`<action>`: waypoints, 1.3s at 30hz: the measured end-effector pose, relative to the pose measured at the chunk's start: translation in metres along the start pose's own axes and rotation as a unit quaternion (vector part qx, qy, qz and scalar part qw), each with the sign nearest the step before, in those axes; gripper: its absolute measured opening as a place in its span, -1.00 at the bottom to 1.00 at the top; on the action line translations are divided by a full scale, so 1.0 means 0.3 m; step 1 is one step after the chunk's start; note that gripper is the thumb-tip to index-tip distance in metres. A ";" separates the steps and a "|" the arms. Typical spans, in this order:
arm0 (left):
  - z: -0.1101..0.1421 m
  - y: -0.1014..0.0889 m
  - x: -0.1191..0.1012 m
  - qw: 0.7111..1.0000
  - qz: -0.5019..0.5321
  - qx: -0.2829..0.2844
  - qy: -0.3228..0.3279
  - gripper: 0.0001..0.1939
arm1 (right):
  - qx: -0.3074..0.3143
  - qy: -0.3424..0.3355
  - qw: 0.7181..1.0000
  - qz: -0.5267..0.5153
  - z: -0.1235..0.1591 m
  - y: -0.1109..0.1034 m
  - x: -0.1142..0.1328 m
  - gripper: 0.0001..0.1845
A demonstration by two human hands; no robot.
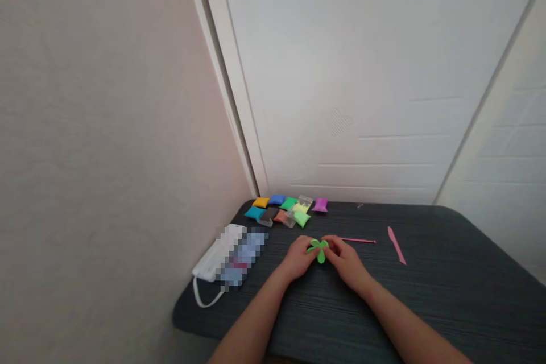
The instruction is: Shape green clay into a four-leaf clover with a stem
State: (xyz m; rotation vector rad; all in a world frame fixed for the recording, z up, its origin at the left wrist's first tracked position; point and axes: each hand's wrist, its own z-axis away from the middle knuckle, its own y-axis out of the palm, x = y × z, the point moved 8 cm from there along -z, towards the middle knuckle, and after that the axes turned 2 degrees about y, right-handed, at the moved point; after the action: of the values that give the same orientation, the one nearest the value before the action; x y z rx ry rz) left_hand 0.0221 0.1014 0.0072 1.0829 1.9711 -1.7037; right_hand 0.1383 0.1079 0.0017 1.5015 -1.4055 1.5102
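Observation:
A light green clay piece (321,250) shaped like a flower with rounded petals is between my two hands, low over the dark table. My left hand (300,257) pinches its left side with thumb and fingers. From the right, my right hand (344,260) grips another petal, its thumb pressed near the middle. Just behind my right hand lies a thin pink modelling stick (359,240), its left end hidden by the fingers. Farther right rests a pink plastic modelling knife (396,245).
Several coloured clay packets (279,199) are grouped at the back left of the dark table (447,284), with a purple packet (320,205) slightly apart. A white device with a strap (213,261) lies at the left edge beside a blurred bluish item (245,256). Walls border the left and back.

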 end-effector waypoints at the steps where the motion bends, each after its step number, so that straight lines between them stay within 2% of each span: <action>1: 0.002 -0.001 0.003 1.000 0.000 -0.005 -0.002 -0.74 | 0.000 0.000 1.000 0.005 0.000 0.001 -0.001 -0.74; 7: -0.002 0.002 0.002 1.000 0.005 -0.017 0.020 -0.76 | -0.018 -0.035 0.999 0.025 0.006 -0.009 0.015 -0.74; 12: -0.012 0.021 0.006 0.999 0.020 0.017 0.033 -0.73 | -0.053 -0.036 0.997 0.034 0.016 -0.037 0.019 -0.77; 15: -0.020 0.021 0.005 0.998 0.033 0.014 0.043 -0.72 | -0.054 -0.039 0.997 0.044 0.017 -0.041 0.027 -0.76; 23: -0.006 0.025 0.003 1.000 0.012 -0.003 0.027 -0.72 | -0.048 -0.036 0.995 0.078 0.017 -0.043 0.012 -0.75; 30: 0.015 -0.002 0.009 0.997 0.079 -0.013 0.004 -0.69 | -0.026 -0.047 0.996 0.064 0.020 -0.036 0.027 -0.76; 39: 0.025 -0.023 0.040 0.994 0.099 -0.042 -0.024 -0.69 | -0.025 -0.041 0.996 0.070 0.020 -0.033 0.024 -0.71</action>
State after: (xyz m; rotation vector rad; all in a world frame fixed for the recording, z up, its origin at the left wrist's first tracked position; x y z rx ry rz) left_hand 0.0075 0.0983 0.0020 1.1531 1.8215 -1.5172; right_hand 0.1481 0.1031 0.0101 1.4773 -1.6144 1.4977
